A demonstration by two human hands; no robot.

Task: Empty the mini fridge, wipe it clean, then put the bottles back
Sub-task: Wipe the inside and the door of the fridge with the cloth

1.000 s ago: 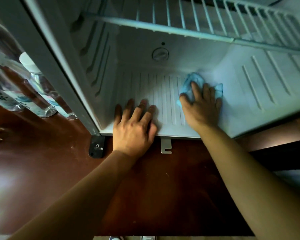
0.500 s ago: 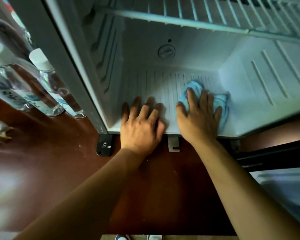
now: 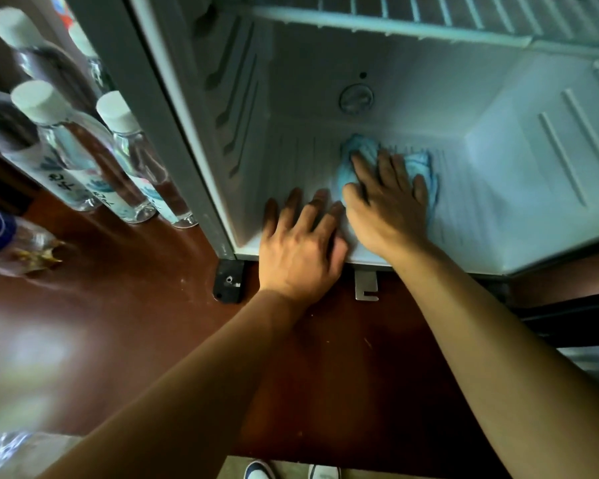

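Where the dark red-brown wooden surface [image 3: 125, 323] runs under the mini fridge [image 3: 498, 209], we record a glossy, scuffed top, with a black hinge plate [image 3: 228, 282] and a small metal bracket [image 3: 366, 285] at the fridge's front edge. Fridge interior: white moulded plastic, ribbed floor, ribbed side walls, a round dial [image 3: 356, 99] on the back wall, a white wire shelf [image 3: 429, 19] above. Our left hand [image 3: 300, 250] lies flat on the front lip of the fridge floor, fingers spread and straight, holding nothing. Our right hand [image 3: 384, 205] presses a crumpled light-blue cloth [image 3: 419, 167] against the ribbed floor, fingers extended over it; this hand is slightly blurred. Bottles [image 3: 83, 157]: clear plastic, white caps, printed labels, standing upright on the wood just left of the fridge's outer wall. One further bottle [image 3: 4, 243] lies at far left.
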